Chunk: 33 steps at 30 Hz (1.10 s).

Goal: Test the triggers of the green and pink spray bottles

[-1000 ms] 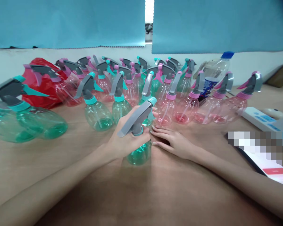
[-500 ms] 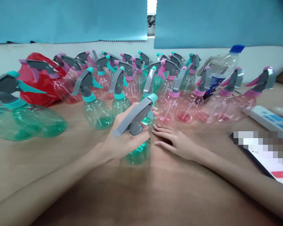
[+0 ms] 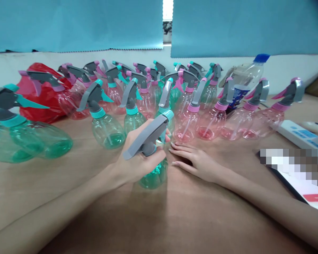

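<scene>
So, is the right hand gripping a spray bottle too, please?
No, the right hand lies on the table with its fingers spread, while the left hand grips the green bottle.

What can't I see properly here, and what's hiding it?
Head view, middle of the held bottle: behind the left hand.
Head view, inside of the red bag: hidden by its sides.
Head view, bottoms of some back bottles: behind front bottles.
Head view, screen: partly blurred into blocks, cut off by the right edge.
</scene>
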Available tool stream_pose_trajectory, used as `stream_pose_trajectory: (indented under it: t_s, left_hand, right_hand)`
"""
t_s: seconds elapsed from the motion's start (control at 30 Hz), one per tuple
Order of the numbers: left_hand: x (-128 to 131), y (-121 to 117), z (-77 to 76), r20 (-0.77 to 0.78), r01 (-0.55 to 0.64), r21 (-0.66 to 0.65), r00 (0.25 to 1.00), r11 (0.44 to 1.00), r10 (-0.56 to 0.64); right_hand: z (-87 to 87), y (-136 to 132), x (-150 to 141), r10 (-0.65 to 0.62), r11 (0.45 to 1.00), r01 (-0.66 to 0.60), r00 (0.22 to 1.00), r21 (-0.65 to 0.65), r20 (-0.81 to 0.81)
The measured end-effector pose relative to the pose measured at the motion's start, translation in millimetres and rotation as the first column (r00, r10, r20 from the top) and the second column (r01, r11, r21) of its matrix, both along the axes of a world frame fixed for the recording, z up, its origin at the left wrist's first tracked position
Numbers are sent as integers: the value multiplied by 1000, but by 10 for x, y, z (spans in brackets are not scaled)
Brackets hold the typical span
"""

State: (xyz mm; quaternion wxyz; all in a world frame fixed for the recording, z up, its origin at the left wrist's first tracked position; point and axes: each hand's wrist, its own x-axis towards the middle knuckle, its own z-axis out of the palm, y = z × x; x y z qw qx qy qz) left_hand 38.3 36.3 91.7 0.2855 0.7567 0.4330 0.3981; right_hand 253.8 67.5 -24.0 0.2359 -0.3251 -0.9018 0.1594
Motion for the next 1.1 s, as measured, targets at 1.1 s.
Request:
stream_pose_trajectory:
  t_s: [1.1]
  left_hand:
    - [-2,9,-66,-49,-50,33,997,998,52]
  right_hand:
    - [2,-14,-11,-15,1000,15,1000,4,-22]
